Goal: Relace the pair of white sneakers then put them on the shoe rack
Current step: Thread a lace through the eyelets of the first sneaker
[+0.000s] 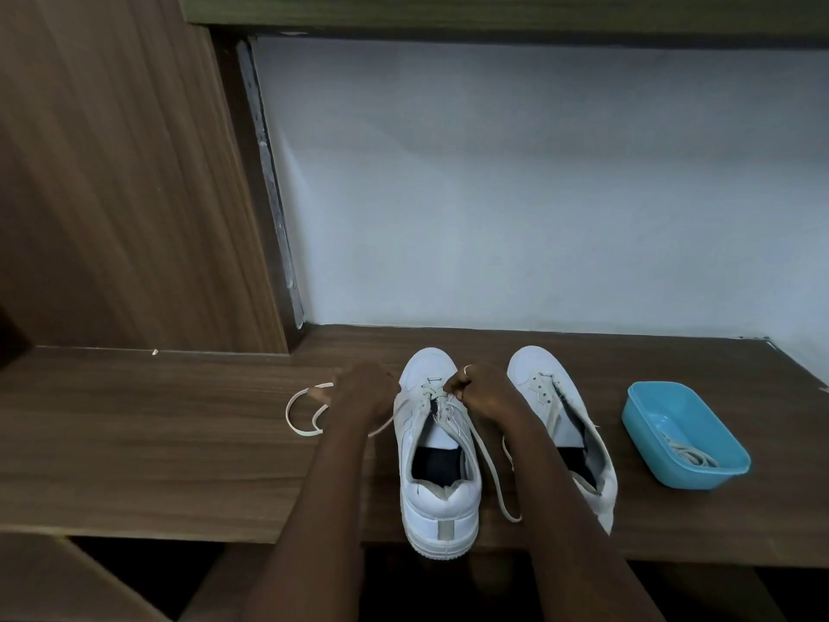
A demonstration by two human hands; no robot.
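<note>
On shelf (179,419), left grip (364,392) holding lace (288,413), right grip (479,392) pinching lace at sneaker (442,500)

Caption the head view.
Left hand and right hand thread a flat cream lace through one white sneaker beside its unlaced twin.

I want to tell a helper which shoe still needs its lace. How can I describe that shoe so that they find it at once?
On the dark wooden shelf, two white sneakers stand toes to the wall. It is the right sneaker, beside the blue tub. Its eyelets are bare, while the left sneaker already carries a lace.
</note>
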